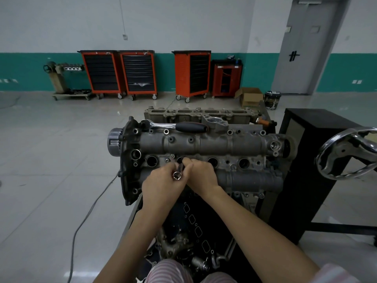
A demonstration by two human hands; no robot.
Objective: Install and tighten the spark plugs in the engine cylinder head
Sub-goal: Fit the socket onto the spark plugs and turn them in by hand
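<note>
Socket point(176, 175) gripped in left hand point(163, 185), its long axis slanting toward the second plug well point(180, 160) just beyond, right hand point(201, 173) pinching its lower end.

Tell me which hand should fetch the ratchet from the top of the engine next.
Probably the right hand. The ratchet lies with its black grip toward the right, while the left hand grips the socket at the second plug hole and should stay there.

we can't read any text here; labels on orange tool carts point(120, 73) and grey door point(310, 43) too blurry.
</note>
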